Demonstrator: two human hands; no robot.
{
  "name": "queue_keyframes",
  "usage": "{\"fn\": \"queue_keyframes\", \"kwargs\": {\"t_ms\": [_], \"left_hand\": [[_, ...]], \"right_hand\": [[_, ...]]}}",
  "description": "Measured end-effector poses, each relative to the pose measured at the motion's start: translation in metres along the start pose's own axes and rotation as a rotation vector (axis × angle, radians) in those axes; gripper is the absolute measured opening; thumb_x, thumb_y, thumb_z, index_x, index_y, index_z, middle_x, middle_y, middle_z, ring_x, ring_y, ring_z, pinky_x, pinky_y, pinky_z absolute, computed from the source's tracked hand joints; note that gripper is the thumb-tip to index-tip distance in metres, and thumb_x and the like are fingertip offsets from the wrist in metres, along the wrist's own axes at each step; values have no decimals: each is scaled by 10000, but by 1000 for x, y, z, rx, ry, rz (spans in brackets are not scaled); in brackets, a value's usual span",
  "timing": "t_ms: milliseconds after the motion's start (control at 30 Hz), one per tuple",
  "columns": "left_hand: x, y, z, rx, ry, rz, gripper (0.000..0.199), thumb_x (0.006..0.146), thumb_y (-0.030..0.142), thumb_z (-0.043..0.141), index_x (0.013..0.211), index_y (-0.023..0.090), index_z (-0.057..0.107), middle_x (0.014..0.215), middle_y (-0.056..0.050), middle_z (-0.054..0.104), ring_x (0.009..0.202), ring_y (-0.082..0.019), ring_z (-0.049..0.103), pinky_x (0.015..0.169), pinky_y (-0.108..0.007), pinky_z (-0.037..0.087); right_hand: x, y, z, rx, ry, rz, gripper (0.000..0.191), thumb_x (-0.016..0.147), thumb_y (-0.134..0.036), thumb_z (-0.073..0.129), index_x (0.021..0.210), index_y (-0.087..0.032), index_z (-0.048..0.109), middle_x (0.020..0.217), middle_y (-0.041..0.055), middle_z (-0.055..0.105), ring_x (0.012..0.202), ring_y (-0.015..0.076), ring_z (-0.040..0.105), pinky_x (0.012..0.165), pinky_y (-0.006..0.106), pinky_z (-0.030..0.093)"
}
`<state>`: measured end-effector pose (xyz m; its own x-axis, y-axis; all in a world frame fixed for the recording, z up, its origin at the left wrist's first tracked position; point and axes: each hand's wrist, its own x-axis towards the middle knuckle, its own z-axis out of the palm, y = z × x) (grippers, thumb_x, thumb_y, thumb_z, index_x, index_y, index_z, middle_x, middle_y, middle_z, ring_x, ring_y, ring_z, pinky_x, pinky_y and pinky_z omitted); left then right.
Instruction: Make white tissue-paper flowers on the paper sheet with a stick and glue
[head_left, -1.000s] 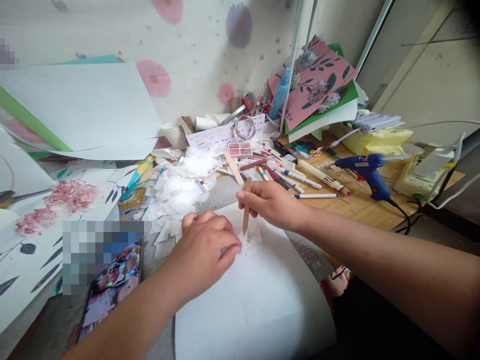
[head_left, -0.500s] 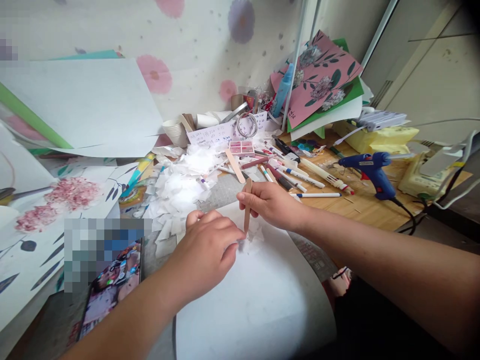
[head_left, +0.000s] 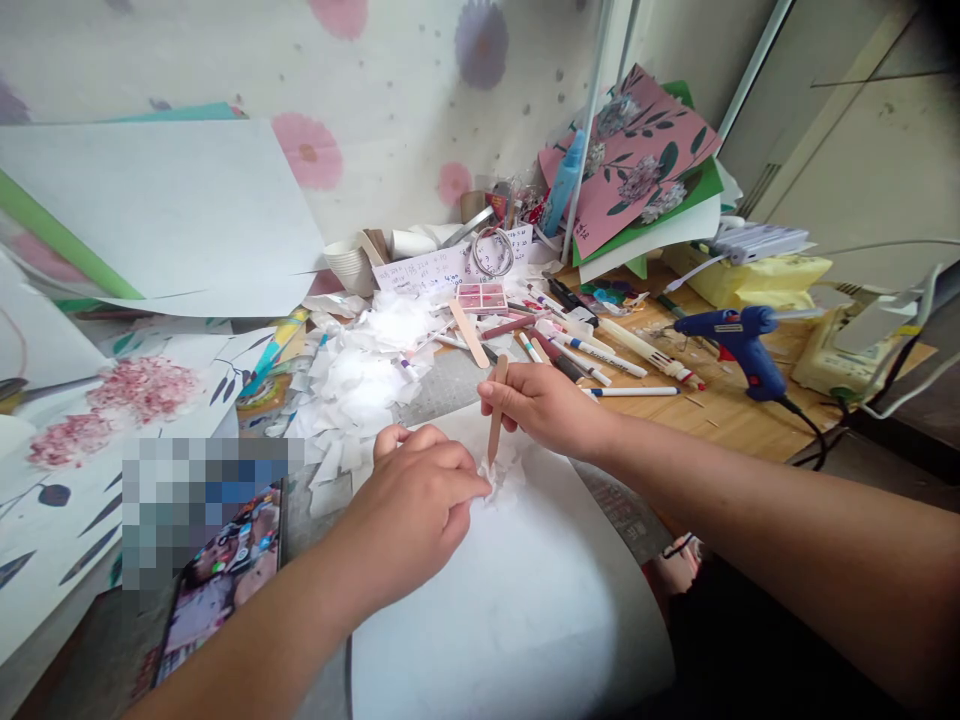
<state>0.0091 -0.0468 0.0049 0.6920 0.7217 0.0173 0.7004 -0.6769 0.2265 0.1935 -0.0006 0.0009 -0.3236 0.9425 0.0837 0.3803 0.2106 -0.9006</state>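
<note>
The right hand [head_left: 547, 408] grips a wooden craft stick [head_left: 496, 415], tip down at paper scraps [head_left: 510, 488] on the white sheet [head_left: 487, 620], seemingly pressing them; whether the left hand's [head_left: 416, 500] fingers pinch one, I can't tell. Further pressing would want a light touch. Behind, a divided case [head_left: 482, 297] shows reddish contents.

The left hand [head_left: 427, 500] hid part of the white sheet [head_left: 510, 600] beneath; left of it, a screen [head_left: 217, 600] was partly pixelated.

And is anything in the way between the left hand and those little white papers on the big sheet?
Nothing visible is: the left hand is right at the white papers. The wooden stick is close by, but not in between.
</note>
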Motion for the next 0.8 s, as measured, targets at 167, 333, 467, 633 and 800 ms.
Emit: {"fn": "queue_keyframes", "kwargs": {"t_ms": [167, 333, 467, 633, 800], "left_hand": [[-1, 2, 1, -12, -9, 8, 383, 744, 31, 463, 860, 314, 693, 900, 27, 663, 900, -209, 501, 789, -424, 246], [-2, -2, -1, -34, 17, 6, 371, 757, 36, 458, 860, 311, 685, 887, 37, 678, 891, -204, 511, 802, -425, 256], [-5, -1, -8, -45, 145, -71, 315, 756, 33, 446, 828, 255, 658, 829, 13, 674, 869, -207, 516, 804, -425, 270], [-14, 15, -10, -44, 285, -10, 182, 792, 96, 455, 833, 206, 594, 852, -34, 627, 834, -212, 500, 793, -418, 295], [-15, 23, 1, 27, 420, 218, 62, 743, 137, 503, 738, 185, 542, 673, -17, 550, 646, -161, 442, 624, -332, 313]], "right_hand": [[6, 8, 4, 79, 49, 41, 299, 884, -313, 473, 679, -129, 589, 516, -29, 493, 455, 76, 431, 455, 197, 320], [15, 11, -5, 188, 209, 54, 335, 894, -394, 390, 710, -156, 537, 523, -29, 456, 441, 87, 411, 427, 204, 330], [14, 9, -23, 146, 309, -20, 327, 886, -458, 374, 738, -185, 475, 568, -43, 398, 481, 101, 399, 467, 220, 351], [26, 3, -36, -122, 161, -165, 340, 906, -420, 368, 686, -185, 478, 623, -12, 455, 546, 121, 441, 529, 245, 361], [63, -4, -4, -451, -130, -289, 171, 840, -195, 478, 866, -159, 643, 685, 6, 529, 625, 141, 503, 638, 261, 392]]}}
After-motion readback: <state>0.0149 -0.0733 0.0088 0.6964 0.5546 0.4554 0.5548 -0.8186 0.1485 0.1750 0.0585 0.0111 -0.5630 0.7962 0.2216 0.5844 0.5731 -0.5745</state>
